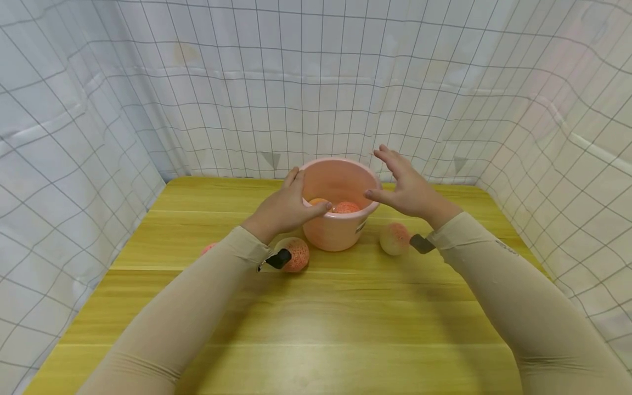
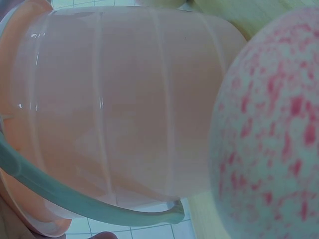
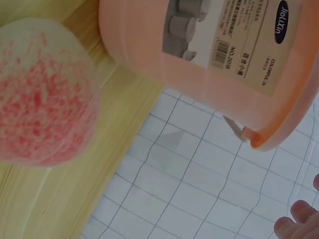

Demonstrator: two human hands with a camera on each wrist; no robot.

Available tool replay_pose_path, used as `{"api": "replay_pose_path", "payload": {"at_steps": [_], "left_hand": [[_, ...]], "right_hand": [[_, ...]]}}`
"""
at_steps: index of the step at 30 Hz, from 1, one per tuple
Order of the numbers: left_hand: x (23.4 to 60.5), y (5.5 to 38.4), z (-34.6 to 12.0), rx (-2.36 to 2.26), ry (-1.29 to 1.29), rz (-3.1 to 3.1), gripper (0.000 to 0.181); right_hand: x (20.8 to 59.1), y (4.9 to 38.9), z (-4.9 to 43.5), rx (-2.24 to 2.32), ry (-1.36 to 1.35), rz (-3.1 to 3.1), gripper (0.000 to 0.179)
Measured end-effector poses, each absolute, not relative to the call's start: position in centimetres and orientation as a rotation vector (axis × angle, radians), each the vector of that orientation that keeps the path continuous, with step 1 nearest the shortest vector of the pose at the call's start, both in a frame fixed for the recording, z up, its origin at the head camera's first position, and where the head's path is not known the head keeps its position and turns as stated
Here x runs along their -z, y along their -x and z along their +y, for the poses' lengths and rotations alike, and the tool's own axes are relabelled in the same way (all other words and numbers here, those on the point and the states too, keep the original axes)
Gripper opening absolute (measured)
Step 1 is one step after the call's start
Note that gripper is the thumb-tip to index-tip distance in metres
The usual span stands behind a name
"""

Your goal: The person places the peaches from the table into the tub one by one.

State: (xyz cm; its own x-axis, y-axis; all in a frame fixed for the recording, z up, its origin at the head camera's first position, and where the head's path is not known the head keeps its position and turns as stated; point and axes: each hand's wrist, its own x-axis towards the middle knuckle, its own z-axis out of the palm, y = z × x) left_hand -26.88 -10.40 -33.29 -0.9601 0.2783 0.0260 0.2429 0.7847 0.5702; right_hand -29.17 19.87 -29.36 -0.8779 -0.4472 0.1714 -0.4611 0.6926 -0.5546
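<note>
A pink bucket (image 1: 332, 233) stands upright near the back of the table, with an orange-yellow ball (image 1: 318, 202) and a speckled red ball (image 1: 346, 207) inside. My left hand (image 1: 283, 208) lies against its left rim, fingers extended and thumb along the front edge. On the other side my right hand (image 1: 410, 189) is spread, its thumb close to the right rim; the other fingers are apart from the bucket. A speckled pink-and-white ball (image 1: 297, 255) sits by my left wrist. Another such ball (image 1: 394, 239) rests right of the bucket. The bucket's handle (image 2: 89, 204) hangs down its side.
A further pinkish ball (image 1: 208, 248) is mostly hidden behind my left forearm. The wooden table (image 1: 345, 329) reaches back to a white grid-patterned curtain (image 1: 326, 82), which also closes off both sides. A printed label (image 3: 244, 45) is on the bucket's wall.
</note>
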Motion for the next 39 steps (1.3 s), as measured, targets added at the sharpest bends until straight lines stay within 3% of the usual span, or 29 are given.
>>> {"api": "replay_pose_path", "payload": {"at_steps": [30,39], "left_hand": [[33.2,26.8,-10.4,-0.980,-0.422,2.894,0.119],[33.1,26.7,-10.4,-0.984,-0.426,2.889,0.122]], "right_hand": [[33.3,28.2,24.1,-0.803,-0.652,-3.032,0.106],[35.4,28.2,24.7,-0.835,-0.636,-3.104,0.117]]}}
